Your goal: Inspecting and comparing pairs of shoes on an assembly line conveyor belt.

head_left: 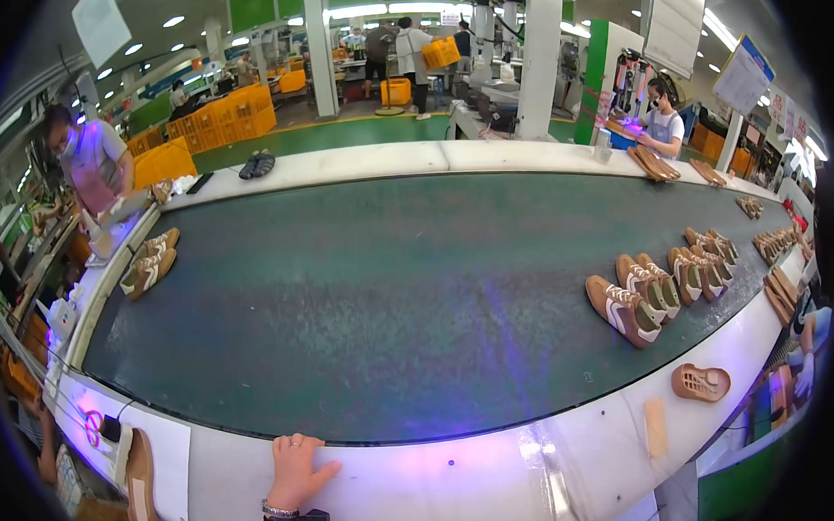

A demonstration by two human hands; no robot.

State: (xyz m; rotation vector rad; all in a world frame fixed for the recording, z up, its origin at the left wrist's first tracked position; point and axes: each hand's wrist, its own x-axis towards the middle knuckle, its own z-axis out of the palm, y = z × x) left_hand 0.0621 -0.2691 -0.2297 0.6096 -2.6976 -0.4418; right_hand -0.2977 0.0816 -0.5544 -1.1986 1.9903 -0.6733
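Observation:
My left hand (298, 471) rests palm down on the white ledge (397, 486) at the near edge of a dark green conveyor belt (372, 290). Its thumb is spread to the right and its fingertips reach the belt's rim; it holds nothing. A bracelet and a black band circle the wrist. My right hand is out of the picture. On the right of the belt stand several brown sneakers (621, 308) with white laces, in a row running away from me. Another pair of brown sneakers (151, 272) sits at the far left.
A brown shoe sole (700, 383) and a tan strip (656, 427) lie on the right ledge. A long brown sole (140, 481) lies at lower left near a black plug (110, 428). People work at the left and far right. Orange crates (228, 120) stand behind.

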